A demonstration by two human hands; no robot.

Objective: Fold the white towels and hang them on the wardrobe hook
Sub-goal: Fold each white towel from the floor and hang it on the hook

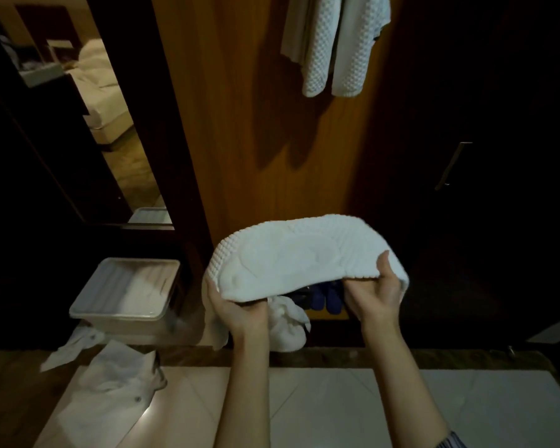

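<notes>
1 head-worn view, forward and down, close over both hands (304, 305), facing the wardrobe (272, 140).

Left hand (240, 310), right hand (374, 295) gripping (forearms outstretched)

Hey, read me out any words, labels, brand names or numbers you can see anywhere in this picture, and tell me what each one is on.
None: no text can be read in this view.
The white towel held by the left hand and right hand: only woven texture.
The towels on the hook: no visible tag.
The plastic bin: no label shows.
The shirt on the floor: buttons, no print.
</notes>
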